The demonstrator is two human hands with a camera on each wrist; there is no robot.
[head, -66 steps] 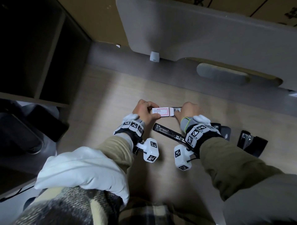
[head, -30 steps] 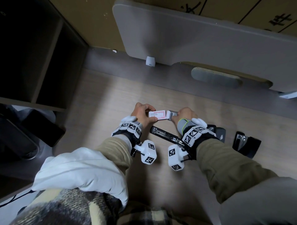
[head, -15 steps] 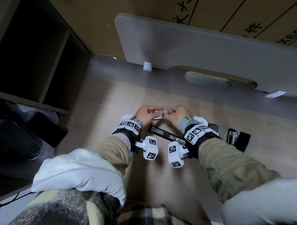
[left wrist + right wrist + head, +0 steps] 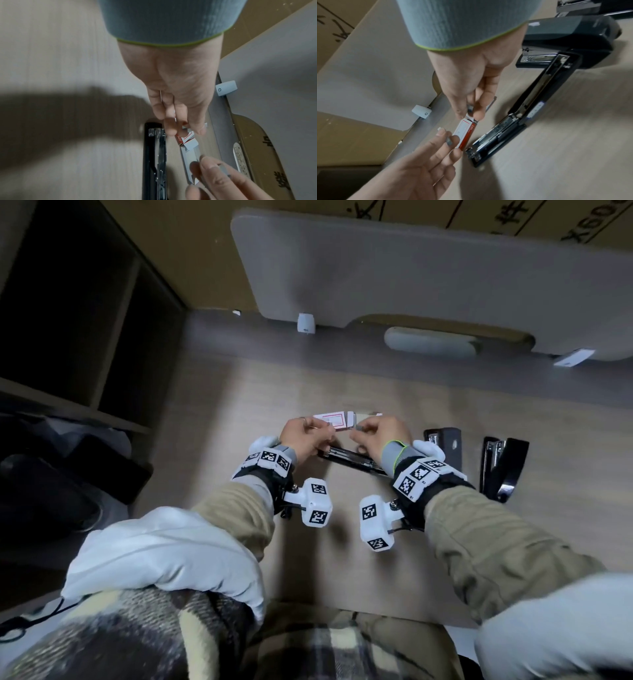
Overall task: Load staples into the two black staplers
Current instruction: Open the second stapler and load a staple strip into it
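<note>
The head camera looks steeply down from above onto the desk, taking in both forearms, with the divider at the far edge. The left wrist camera sits close behind the left hand, facing along its fingers toward the right. The right wrist camera does likewise behind the right hand, facing left. All three share the staple box and the open stapler.

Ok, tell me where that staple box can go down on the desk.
Bare desk lies left of the left hand, up to the dark shelves, and beyond the staple box toward the grey panel. Crowded: the open stapler under both hands, the second stapler right of the right hand.
</note>
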